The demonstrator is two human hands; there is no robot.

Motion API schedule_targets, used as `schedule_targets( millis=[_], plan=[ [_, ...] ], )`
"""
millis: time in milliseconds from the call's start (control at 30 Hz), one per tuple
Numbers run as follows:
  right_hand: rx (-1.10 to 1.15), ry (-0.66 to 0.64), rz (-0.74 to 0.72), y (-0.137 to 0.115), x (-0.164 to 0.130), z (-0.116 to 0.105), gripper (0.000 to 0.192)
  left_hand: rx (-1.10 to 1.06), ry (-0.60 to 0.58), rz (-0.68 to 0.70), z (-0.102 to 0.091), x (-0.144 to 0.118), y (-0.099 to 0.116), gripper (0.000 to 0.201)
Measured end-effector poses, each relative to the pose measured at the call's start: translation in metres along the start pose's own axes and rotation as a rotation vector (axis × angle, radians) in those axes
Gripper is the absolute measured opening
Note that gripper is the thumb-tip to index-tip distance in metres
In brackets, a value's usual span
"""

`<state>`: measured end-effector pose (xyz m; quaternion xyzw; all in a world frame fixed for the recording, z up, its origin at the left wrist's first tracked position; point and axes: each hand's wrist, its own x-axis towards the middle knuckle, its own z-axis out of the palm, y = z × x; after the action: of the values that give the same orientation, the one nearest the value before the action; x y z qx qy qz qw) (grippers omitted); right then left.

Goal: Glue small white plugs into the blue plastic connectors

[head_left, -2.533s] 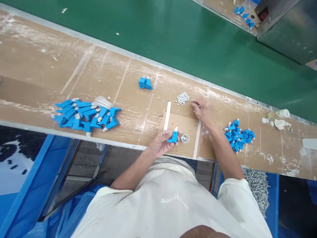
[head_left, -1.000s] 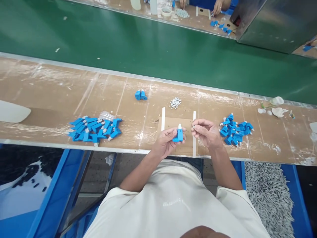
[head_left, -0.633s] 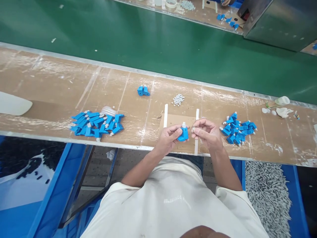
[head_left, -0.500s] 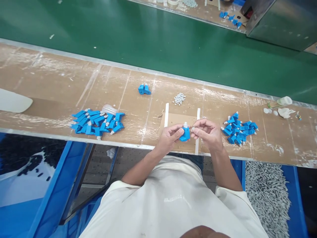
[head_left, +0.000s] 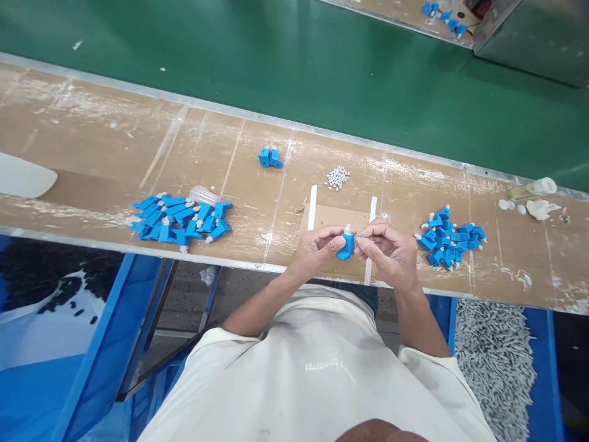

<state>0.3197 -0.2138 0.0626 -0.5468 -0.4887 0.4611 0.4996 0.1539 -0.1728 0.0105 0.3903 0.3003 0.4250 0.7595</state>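
Observation:
My left hand [head_left: 316,247] grips a small blue plastic part [head_left: 345,245] with a white tip, held over a cardboard pad [head_left: 338,220] edged by two white strips. Pressed against the part's right side are the pinched fingertips of my right hand [head_left: 386,252]; whatever they hold is too small to see. A little heap of white pellets [head_left: 337,177] lies beyond the pad. One pile of blue parts [head_left: 181,216] sits to the left, another pile of blue parts [head_left: 450,244] to the right.
Two blue parts [head_left: 270,158] lie alone on the brown bench [head_left: 92,153]. A green conveyor belt [head_left: 285,61] runs behind it. A small bottle [head_left: 534,188] and white scraps sit at far right. A blue bin of grey pieces [head_left: 494,362] stands below the bench.
My right hand came back from the white pellets and met the blue part in my left hand. Both hands now work close together over the pad.

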Motion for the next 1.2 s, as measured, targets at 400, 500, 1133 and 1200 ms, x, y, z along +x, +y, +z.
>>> schedule_targets(
  millis=[400,500,1133,1200],
  plan=[
    [-0.069,-0.007,-0.028,0.005,-0.001,0.000,0.025,0.044,-0.015,0.014,-0.001,-0.001,-0.002,0.045],
    [-0.092,0.000,-0.029,0.003,-0.002,0.000,0.025,0.058,-0.002,0.017,0.000,-0.001,-0.001,0.045],
    [0.218,-0.049,0.240,0.018,0.009,-0.005,0.044,0.151,-0.091,0.090,-0.005,0.002,-0.002,0.040],
    [0.250,-0.057,0.251,0.021,0.008,-0.005,0.043,0.160,-0.099,0.071,-0.005,0.002,-0.002,0.041]
  ],
)
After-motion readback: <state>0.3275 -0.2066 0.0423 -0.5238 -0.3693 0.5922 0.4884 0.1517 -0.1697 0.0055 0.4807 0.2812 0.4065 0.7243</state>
